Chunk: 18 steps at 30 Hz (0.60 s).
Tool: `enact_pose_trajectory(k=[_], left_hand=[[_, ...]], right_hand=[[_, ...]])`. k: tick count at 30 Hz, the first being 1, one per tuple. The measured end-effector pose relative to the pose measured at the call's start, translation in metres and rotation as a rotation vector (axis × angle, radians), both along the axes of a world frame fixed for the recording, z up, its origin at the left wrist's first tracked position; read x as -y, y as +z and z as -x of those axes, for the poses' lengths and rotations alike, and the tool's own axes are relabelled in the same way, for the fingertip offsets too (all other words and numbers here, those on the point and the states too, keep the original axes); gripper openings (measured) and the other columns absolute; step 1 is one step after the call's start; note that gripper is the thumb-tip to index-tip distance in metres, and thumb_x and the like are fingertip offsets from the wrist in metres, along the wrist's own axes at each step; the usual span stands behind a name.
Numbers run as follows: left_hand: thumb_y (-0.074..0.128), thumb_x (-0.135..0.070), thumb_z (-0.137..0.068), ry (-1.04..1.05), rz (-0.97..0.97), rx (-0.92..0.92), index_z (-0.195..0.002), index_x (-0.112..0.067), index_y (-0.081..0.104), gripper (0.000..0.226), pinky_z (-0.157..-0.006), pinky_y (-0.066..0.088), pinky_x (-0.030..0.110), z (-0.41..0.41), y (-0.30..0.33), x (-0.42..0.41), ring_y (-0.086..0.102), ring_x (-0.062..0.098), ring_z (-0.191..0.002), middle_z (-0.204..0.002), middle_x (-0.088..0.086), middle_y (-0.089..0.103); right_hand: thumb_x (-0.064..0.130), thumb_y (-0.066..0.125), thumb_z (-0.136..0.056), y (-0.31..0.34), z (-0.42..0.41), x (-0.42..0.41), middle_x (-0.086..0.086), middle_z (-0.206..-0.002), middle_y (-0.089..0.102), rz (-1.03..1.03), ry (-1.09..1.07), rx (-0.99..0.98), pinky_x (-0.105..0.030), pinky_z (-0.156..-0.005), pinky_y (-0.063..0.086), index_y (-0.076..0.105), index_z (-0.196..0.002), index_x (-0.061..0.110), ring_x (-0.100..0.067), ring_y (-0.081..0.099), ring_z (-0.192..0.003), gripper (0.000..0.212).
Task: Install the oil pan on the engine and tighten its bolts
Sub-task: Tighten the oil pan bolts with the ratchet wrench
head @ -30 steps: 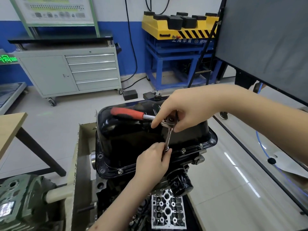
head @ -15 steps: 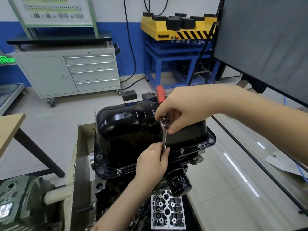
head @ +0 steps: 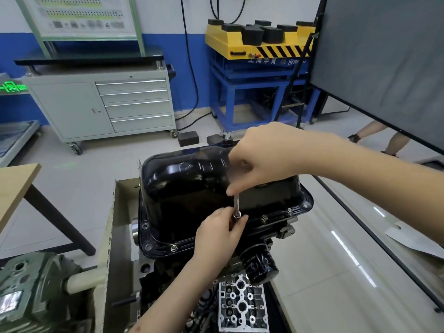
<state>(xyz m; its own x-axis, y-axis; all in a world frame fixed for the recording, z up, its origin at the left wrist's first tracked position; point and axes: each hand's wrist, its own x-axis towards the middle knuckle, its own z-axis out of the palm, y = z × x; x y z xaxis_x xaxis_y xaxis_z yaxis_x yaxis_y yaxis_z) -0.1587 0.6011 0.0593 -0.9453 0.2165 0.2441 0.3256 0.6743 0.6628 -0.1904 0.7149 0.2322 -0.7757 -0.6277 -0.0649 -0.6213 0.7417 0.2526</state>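
Left hand (head: 222, 230) fingers pinch the socket end of the extension bar (head: 236, 205) on a flange bolt at the oil pan (head: 189, 186) near edge. Right hand (head: 259, 157) grips the bar's top directly above; bar axis near vertical. Ratchet handle hidden.

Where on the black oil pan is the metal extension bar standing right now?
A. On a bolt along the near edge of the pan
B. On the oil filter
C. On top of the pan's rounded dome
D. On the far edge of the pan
A: the extension bar runs down to the oil pan's near edge, where the left hand steadies its lower end, in line with the other bolts.
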Motion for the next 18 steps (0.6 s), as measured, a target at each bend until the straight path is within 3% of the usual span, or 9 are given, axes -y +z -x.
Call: enact_pose_trajectory(k=[2, 5, 9, 11, 13, 15, 18], left_hand=[[0.051, -0.033, -0.090, -0.011, -0.008, -0.030, -0.061, -0.027, 0.034, 0.034, -0.049, 0.027, 0.016, 0.000, -0.002, -0.001, 0.039, 0.006, -0.054, -0.059, -0.011, 0.037], [0.051, -0.029, -0.091, -0.045, -0.025, -0.075, -0.078, -0.014, 0.054, 0.020, -0.055, 0.026, 0.019, 0.002, -0.002, -0.001, 0.043, 0.010, -0.062, -0.065, -0.012, 0.039], [0.050, -0.031, -0.091, -0.050, 0.001, -0.093, -0.086, -0.011, 0.058, 0.022, -0.055, 0.028, 0.019, 0.003, -0.003, -0.001, 0.044, 0.009, -0.063, -0.067, -0.011, 0.040], [0.051, -0.032, -0.090, -0.036, -0.017, -0.076, -0.078, -0.015, 0.052, 0.021, -0.052, 0.030, 0.015, 0.002, -0.004, -0.001, 0.041, 0.004, -0.057, -0.063, -0.013, 0.038], [0.056, -0.032, -0.088, -0.025, -0.054, -0.056, -0.070, -0.021, 0.044, 0.024, -0.052, 0.032, 0.011, 0.001, -0.004, 0.000, 0.041, 0.002, -0.054, -0.059, -0.012, 0.038], [0.061, -0.031, -0.084, -0.012, -0.100, -0.029, -0.066, -0.021, 0.044, 0.027, -0.051, 0.033, 0.012, 0.001, -0.004, 0.001, 0.042, 0.004, -0.053, -0.056, -0.010, 0.041], [0.064, -0.032, -0.082, 0.018, -0.123, -0.019, -0.066, -0.017, 0.050, 0.026, -0.051, 0.033, 0.014, 0.000, -0.003, 0.001, 0.044, 0.005, -0.053, -0.055, -0.009, 0.042]], right_hand=[[0.068, 0.051, -0.072, 0.003, 0.001, -0.002, 0.014, -0.055, 0.041, 0.033, 0.014, 0.029, -0.022, -0.047, 0.027, 0.062, -0.089, 0.026, -0.003, 0.041, -0.056, 0.047], [0.051, 0.064, -0.075, 0.012, 0.003, -0.006, 0.021, -0.061, 0.049, 0.068, 0.023, 0.229, -0.017, -0.053, 0.038, 0.062, -0.104, 0.035, 0.014, 0.046, -0.062, 0.033], [0.025, 0.070, -0.077, 0.016, 0.008, -0.009, 0.015, -0.083, 0.062, 0.101, 0.039, 0.404, -0.015, -0.070, 0.043, 0.057, -0.117, 0.038, 0.015, 0.051, -0.071, 0.045], [0.031, 0.072, -0.075, 0.016, 0.008, -0.008, 0.020, -0.072, 0.057, 0.099, 0.039, 0.381, -0.014, -0.071, 0.041, 0.058, -0.116, 0.036, 0.017, 0.050, -0.068, 0.044], [0.050, 0.068, -0.071, 0.013, 0.007, -0.006, 0.020, -0.063, 0.051, 0.069, 0.024, 0.271, -0.016, -0.055, 0.041, 0.060, -0.110, 0.031, 0.008, 0.050, -0.060, 0.044], [0.067, 0.054, -0.067, 0.009, 0.006, -0.004, 0.018, -0.057, 0.044, 0.032, 0.018, 0.104, -0.020, -0.048, 0.032, 0.062, -0.099, 0.026, 0.004, 0.040, -0.053, 0.053], [0.076, 0.035, -0.059, 0.001, 0.001, -0.002, 0.013, -0.053, 0.038, 0.000, 0.019, -0.006, -0.023, -0.045, 0.023, 0.060, -0.085, 0.021, 0.000, 0.034, -0.051, 0.065]])
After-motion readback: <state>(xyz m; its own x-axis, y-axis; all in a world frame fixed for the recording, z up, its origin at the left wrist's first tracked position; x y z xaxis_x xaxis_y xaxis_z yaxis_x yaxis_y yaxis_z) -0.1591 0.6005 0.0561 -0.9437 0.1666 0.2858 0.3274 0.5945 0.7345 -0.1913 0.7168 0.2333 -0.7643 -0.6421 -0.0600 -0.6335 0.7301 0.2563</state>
